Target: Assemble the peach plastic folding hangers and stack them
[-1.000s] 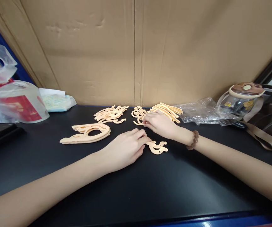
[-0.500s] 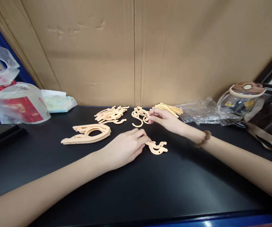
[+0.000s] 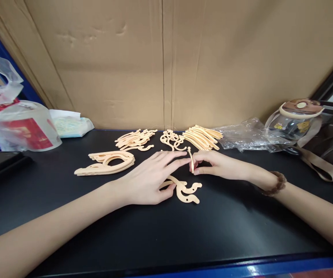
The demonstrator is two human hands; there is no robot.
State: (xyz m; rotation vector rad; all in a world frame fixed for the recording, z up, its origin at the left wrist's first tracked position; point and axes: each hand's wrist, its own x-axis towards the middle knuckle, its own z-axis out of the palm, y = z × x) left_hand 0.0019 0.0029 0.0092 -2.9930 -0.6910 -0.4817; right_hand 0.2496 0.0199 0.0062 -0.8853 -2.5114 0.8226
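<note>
My left hand (image 3: 146, 179) is over the middle of the table, its thumb against a pair of overlapping beige plastic hanger arms (image 3: 187, 199) with curved, holed ends. The arms' other ends are partly hidden under that hand. Its index and middle fingers stretch right, to the thin beige piece (image 3: 192, 164) pinched in my right hand (image 3: 212, 166). That piece stands upright and edge-on; it looks like a hanger hook. Behind the hands lie a pile of beige hooks (image 3: 170, 138) and a stack of long curved strips (image 3: 202, 137).
Left of my hands rests a stack of folded hanger bodies (image 3: 120, 168), with a pile of curved arms (image 3: 136, 139) behind. A plastic bag (image 3: 27, 127), tissue pack (image 3: 72, 125) and dark phone-like object (image 3: 1, 164) sit left. Clear wrap (image 3: 244, 135) and a bottle (image 3: 293, 125) are right.
My right hand has come from the hook pile toward me, bringing a thin beige piece. My left index and middle fingers have extended toward it, and the hanger arms have shifted slightly nearer.
</note>
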